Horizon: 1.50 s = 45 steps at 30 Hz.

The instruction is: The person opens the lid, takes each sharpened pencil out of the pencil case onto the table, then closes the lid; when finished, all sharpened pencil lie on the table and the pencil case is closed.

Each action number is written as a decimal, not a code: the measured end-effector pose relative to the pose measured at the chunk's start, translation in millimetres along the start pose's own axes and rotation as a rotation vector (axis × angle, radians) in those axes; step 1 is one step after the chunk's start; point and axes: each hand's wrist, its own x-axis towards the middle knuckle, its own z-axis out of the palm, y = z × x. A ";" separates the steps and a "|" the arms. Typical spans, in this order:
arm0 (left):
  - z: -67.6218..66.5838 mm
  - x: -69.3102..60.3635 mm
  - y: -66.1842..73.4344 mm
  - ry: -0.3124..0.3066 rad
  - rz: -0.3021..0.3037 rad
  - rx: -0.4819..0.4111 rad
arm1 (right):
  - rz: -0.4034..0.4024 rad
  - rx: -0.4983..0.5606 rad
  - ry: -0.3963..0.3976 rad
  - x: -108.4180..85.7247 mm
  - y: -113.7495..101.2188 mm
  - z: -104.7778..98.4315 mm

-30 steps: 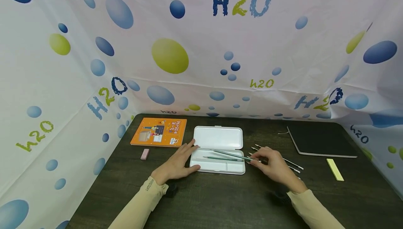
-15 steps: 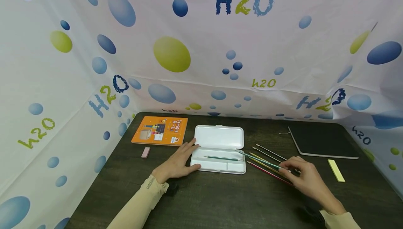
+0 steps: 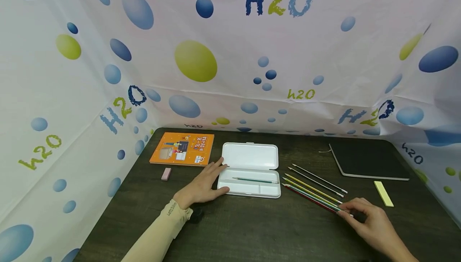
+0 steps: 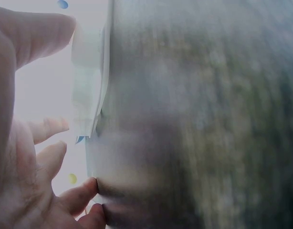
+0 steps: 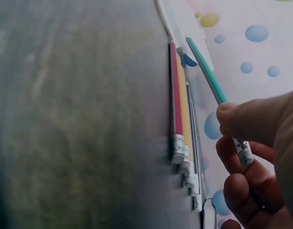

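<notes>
An open white pencil case [image 3: 250, 156] lies mid-table in the head view, its lid folded back. One green pencil [image 3: 255, 181] rests in its long compartment. My left hand [image 3: 199, 188] touches the case's left side with spread fingers and thumb. Right of the case, my right hand [image 3: 371, 224] pinches another green pencil [image 5: 206, 69] near its eraser end, between thumb and fingers. In the right wrist view that pencil is tilted, its tip pointing away. Beside it lie a red pencil [image 5: 177, 95], a yellow pencil [image 3: 309, 187] and two dark pencils with pale highlights [image 3: 319, 176].
An orange book [image 3: 181, 149] and a pink eraser [image 3: 166, 174] lie on the left of the dark table [image 3: 252, 230]. A black notebook [image 3: 369, 160] and a pale yellow strip [image 3: 383, 193] lie on the right. A printed white sheet [image 3: 230, 54] stands behind.
My right hand has moved right and toward me, bringing the green pencil from over the case to beside the red and yellow pencils. My left hand has stayed at the case.
</notes>
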 end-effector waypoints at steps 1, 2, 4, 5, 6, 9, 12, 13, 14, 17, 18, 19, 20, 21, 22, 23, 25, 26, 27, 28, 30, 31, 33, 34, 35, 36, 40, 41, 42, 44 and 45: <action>0.5 0.1 -0.3 0.000 0.001 0.002 | -0.007 0.010 -0.003 -1.0 0.4 0.7; 1.1 0.1 -0.5 0.002 0.004 0.002 | -0.014 0.019 -0.005 -1.7 0.8 1.6; 2.1 0.2 -0.7 0.004 0.009 0.008 | -0.020 0.022 -0.009 -2.7 1.2 3.2; 2.6 0.3 -0.8 0.003 0.010 0.009 | -0.020 0.023 -0.012 -3.1 1.3 4.0; 3.0 0.4 -0.8 0.001 0.010 0.012 | -0.020 0.022 -0.016 -3.4 1.3 4.8; 2.9 0.5 -0.2 0.002 0.006 0.009 | -0.025 0.006 -0.033 -4.3 1.5 7.4; 2.1 0.8 0.2 0.004 0.006 0.005 | -0.047 -0.022 -0.054 -5.0 1.8 9.2; 1.9 0.8 0.3 0.004 0.007 0.005 | -0.053 -0.038 -0.062 -5.0 1.9 9.6; 1.8 0.9 0.3 0.003 0.008 0.007 | -0.057 -0.052 -0.069 -4.9 1.7 9.7; 1.7 0.9 0.0 0.002 0.011 0.014 | -0.068 -0.102 -0.094 -3.7 1.4 9.6; 1.7 0.9 -0.1 0.000 0.010 0.017 | -0.074 -0.113 -0.100 -3.2 1.1 9.5; 1.7 0.8 -0.1 0.000 0.010 0.017 | -0.083 -0.125 -0.105 -2.6 0.8 9.5; 1.7 0.8 -0.1 0.000 0.010 0.017 | -0.094 -0.130 -0.108 -2.2 0.5 9.4; 1.8 0.8 -0.2 0.000 0.009 0.017 | -0.105 -0.134 -0.110 -1.8 0.3 9.3; 1.8 0.7 -0.2 0.000 0.007 0.017 | -0.118 -0.139 -0.109 -1.5 0.1 9.2; 1.8 0.7 -0.3 0.000 0.006 0.018 | -0.129 -0.140 -0.107 -1.1 0.0 9.2; 1.9 0.5 -0.4 -0.001 0.004 0.018 | -0.140 -0.149 -0.102 -0.6 -0.2 9.3; 1.9 0.4 -0.5 -0.002 0.002 0.018 | -0.143 -0.154 -0.099 -0.4 -0.2 9.3; 2.0 0.4 -0.6 -0.002 0.001 0.018 | -0.146 -0.157 -0.097 -0.2 -0.2 9.4; 1.9 0.3 -0.7 -0.002 0.000 0.018 | -0.150 -0.161 -0.095 0.0 -0.2 9.5; 1.6 0.1 -0.6 0.000 0.002 0.014 | -0.153 -0.165 -0.095 0.6 -0.5 9.7; 1.5 0.0 -0.5 0.001 0.002 0.014 | -0.155 -0.167 -0.094 0.8 -0.7 9.9; 1.1 -0.3 -0.4 0.001 0.004 0.013 | -0.150 -0.168 -0.095 1.3 -1.2 10.1; 1.0 -0.4 -0.3 0.002 0.004 0.012 | -0.147 -0.168 -0.096 1.5 -1.5 10.2; 0.9 -0.6 -0.3 0.002 0.005 0.011 | -0.144 -0.169 -0.097 1.9 -1.8 10.2; 0.8 -0.7 -0.3 0.002 0.005 0.010 | -0.142 -0.168 -0.097 2.5 -2.2 10.1; 0.4 -1.0 -0.4 0.004 0.005 0.006 | -0.149 -0.172 -0.089 9.0 -5.4 8.5; 0.3 -1.0 -0.3 0.005 0.005 0.006 | -0.153 -0.173 -0.086 11.5 -6.3 8.1; 0.2 -0.8 -0.4 0.007 0.007 0.007 | -0.155 -0.175 -0.085 14.1 -7.4 7.6; 0.1 -0.6 -0.3 0.006 0.007 0.008 | -0.160 -0.174 -0.087 19.6 -9.7 7.0; -0.1 -0.4 -0.1 0.006 0.007 0.008 | -0.167 -0.170 -0.089 22.5 -11.0 7.2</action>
